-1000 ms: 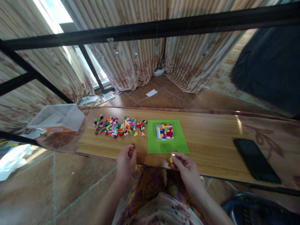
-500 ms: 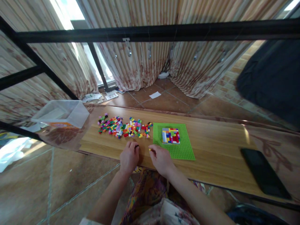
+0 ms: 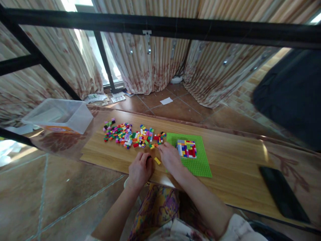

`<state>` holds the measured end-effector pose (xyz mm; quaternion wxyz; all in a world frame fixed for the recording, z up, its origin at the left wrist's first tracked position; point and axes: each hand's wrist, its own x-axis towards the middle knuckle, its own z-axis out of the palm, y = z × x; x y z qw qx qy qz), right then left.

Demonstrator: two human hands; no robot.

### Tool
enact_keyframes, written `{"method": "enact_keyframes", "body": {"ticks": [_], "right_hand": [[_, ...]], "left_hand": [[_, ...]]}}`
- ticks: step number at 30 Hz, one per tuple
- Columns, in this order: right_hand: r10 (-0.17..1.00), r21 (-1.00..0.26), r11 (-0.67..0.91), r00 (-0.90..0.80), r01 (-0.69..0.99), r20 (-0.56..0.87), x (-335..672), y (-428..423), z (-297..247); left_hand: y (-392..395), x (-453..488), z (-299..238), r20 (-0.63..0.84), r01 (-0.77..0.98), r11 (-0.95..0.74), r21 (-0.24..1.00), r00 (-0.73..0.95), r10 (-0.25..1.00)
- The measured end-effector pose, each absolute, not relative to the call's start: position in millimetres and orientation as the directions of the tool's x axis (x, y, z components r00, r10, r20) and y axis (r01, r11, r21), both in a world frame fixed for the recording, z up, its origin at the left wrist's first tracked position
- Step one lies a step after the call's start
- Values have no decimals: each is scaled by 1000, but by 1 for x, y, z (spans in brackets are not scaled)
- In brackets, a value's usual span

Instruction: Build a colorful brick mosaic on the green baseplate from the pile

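My left hand (image 3: pixel 140 170) rests on the wooden board with its fingers curled together; a small dark bit shows at the fingertips, too small to name. Just right of it a yellow toy brick (image 3: pixel 157 160) lies on the board. My right hand (image 3: pixel 171 158) reaches over the left part of the green baseplate (image 3: pixel 200 167), its fingertips drawn together at the right end of the loose bricks (image 3: pixel 144 135). What they pinch, if anything, is hidden. On the baseplate sits a low square build of multicoloured bricks (image 3: pixel 187 149), right of my right hand.
A clear plastic bin (image 3: pixel 82 117) stands left of the wooden board (image 3: pixel 235 157). A black phone-like slab (image 3: pixel 283 194) lies at the board's right end. Beyond are a black metal rail (image 3: pixel 160 25), striped curtains (image 3: pixel 150 70) and papers (image 3: pixel 117 97) on the tiled floor.
My right hand has moved forward to the loose bricks, and the yellow brick it held now lies on the board. My left hand stays nearly in place. The camera view has shifted slightly.
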<state>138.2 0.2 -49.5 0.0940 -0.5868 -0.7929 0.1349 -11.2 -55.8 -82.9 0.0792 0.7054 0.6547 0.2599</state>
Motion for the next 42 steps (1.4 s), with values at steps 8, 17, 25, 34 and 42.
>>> {"method": "enact_keyframes", "body": {"ticks": [8,17,25,34,42], "right_hand": [[952,-366,296,-303,882,42,136,-4,-51],[973,-809,142,69,570,220,206,-78,-44],[899,-890,-118,427,441,93,270,-66,-59],[898,-909,-93,428,407,100,261,-53,-68],[901,-842,-66,395,536,181,259,-51,-63]], "left_hand": [[-55,-13,-85,289,879,-149,452,13,957],[-54,-12,-83,311,900,-140,413,5,950],[-51,-11,-79,354,904,-167,394,18,935],[-51,-12,-83,365,906,-176,386,25,931],[-51,-11,-81,369,912,-167,374,19,929]]}}
